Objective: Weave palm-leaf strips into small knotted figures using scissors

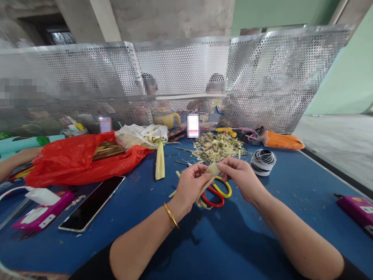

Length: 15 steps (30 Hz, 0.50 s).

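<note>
A pale, dry strip of leaf or husk [213, 169] is pinched between both my hands above the table. My left hand [189, 182] grips its middle, and the lower end hangs down below that hand. At the upper end, my right hand [237, 173] closes finger and thumb on the edge. Scissors with one red and one yellow handle [224, 188] lie under and behind the strip, their blades mostly hidden by my left hand. Another pale strip [160, 161] lies to the left. Just beyond my hands is a heap of shredded dry pieces [218, 146].
On the left are a red plastic bag [67, 163] with dry stalks, a phone [94, 202] and a purple power strip [43, 212]. To the right stand a spool of black and white cord [263, 162] and an orange packet [282, 140]. A perforated metal screen [183, 62] borders the far side.
</note>
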Available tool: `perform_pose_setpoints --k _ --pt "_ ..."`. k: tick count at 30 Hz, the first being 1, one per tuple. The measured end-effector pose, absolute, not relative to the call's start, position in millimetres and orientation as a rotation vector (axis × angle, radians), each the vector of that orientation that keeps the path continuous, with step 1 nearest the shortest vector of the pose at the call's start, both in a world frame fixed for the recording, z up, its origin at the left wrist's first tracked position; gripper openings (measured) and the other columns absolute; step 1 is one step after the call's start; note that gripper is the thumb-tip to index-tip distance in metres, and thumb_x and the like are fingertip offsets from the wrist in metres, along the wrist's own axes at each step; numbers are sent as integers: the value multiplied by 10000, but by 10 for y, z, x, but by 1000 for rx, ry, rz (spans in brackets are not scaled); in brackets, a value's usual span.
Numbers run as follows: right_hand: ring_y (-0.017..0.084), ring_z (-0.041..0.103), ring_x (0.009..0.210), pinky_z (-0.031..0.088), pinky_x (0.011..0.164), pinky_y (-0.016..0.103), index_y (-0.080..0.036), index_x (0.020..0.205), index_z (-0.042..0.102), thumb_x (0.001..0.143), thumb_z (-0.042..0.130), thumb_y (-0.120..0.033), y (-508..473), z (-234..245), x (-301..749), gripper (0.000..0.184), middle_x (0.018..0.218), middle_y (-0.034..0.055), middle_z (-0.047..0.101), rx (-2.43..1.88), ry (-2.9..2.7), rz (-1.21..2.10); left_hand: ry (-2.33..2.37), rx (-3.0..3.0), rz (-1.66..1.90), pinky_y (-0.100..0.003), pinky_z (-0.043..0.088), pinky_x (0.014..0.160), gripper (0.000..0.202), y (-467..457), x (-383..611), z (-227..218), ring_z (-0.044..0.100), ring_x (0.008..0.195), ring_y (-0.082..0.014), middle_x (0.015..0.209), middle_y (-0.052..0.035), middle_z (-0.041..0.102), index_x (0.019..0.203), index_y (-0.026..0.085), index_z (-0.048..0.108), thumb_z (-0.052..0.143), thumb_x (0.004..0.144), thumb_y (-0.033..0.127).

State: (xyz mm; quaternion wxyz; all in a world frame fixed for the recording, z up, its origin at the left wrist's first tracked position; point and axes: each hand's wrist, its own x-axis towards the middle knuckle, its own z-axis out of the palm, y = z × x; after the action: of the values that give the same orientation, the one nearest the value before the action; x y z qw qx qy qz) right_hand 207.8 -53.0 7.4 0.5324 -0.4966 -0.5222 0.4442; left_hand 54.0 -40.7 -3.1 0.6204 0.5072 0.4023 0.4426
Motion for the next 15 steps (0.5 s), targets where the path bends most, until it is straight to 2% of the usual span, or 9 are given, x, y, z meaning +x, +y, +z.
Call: perform_pose_setpoints --k 4,7,10,15 --pt "96 462 494 385 514 240 -182 592 553 703 694 -517 -528 64 2077 380 515 -33 527 -1173 -1216 1075 942 1178 1037 -187 435 505 146 -405 543 -45 520 484 -75 579 54 591 780 173 603 703 694 235" --pt "108 507 559 404 546 236 -173 655 595 714 666 -556 -530 66 2064 393 579 -13 574 -1190 -1217 1128 943 1205 1054 -184 436 520 128 -400 547 -60 520 500 -75 575 58 584 774 174 596 690 701 222" --pt "111 510 580 396 546 234 -169 692 617 680 707 -512 -535 60 2040 355 605 -12 592 -1201 -1242 1131 924 1244 1062 -177 434 530 126 -397 551 -85 538 543 -79 603 47 597 773 168 594 687 710 224" --pt "103 472 528 385 527 246 -174 653 614 646 736 -413 -526 44 2041 269 551 -30 560 -1197 -1176 1019 919 1248 1027 -180 445 543 209 -409 558 -122 554 578 -85 646 43 603 804 166 581 726 682 253"
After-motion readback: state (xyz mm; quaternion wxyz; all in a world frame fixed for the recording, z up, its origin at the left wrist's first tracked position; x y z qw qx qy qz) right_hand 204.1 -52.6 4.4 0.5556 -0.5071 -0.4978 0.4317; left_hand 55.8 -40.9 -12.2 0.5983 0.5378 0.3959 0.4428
